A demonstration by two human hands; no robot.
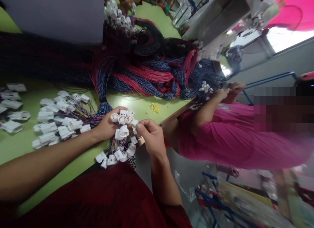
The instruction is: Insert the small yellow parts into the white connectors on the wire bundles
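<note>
My left hand [110, 123] is closed round a bunch of white wire connectors [122, 118], their open faces turned up and small yellow parts inside several of them. At the right side of this bunch, my right hand [152, 135] pinches a white connector [134, 122] between thumb and fingers. Below my hands, more white connectors [120, 155] hang on thin coloured wires at the table edge. Left of my left hand lies another spread of white connectors [63, 118], wired to a blue and black bundle [104, 107]. A little pile of yellow pieces [154, 107] lies beyond my right hand.
Thick red and blue wire bundles [147, 74] run across the green table [122, 100]. At the right, a person in a pink shirt [225, 133] works at the table edge. Another person's hand [126, 0] is at the top. Blue metal frames [208, 195] stand lower right.
</note>
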